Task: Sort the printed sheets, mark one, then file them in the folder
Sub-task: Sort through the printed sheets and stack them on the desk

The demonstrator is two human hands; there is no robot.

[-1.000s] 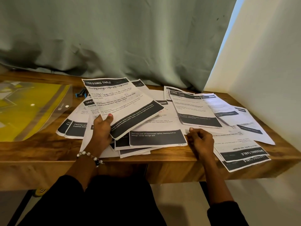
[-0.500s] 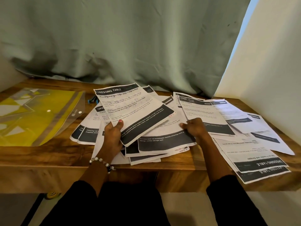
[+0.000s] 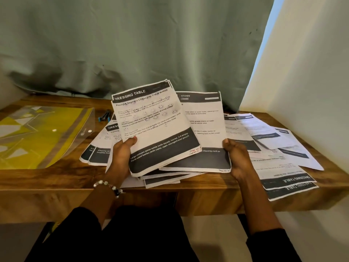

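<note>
My left hand (image 3: 121,157) grips a small stack of printed sheets headed "DRESSING TABLE" (image 3: 153,125), tilted up above the table. My right hand (image 3: 236,157) holds the lower right corner of a sheet headed "KITCHEN" (image 3: 204,118), lifted behind the left stack. Several more printed sheets (image 3: 264,137) lie scattered over the wooden table (image 3: 47,178), some under my hands and some to the right. A clear and yellow plastic folder (image 3: 43,133) lies flat at the left. A dark pen with a blue clip (image 3: 104,116) rests between the folder and the papers.
A grey-green curtain (image 3: 132,44) hangs behind the table. A pale wall (image 3: 311,72) closes off the right side. Two sheets (image 3: 289,184) overhang the table's front right edge.
My right hand moved left, took hold of the KITCHEN sheet and lifted it. My left hand raised its stack of sheets higher.
</note>
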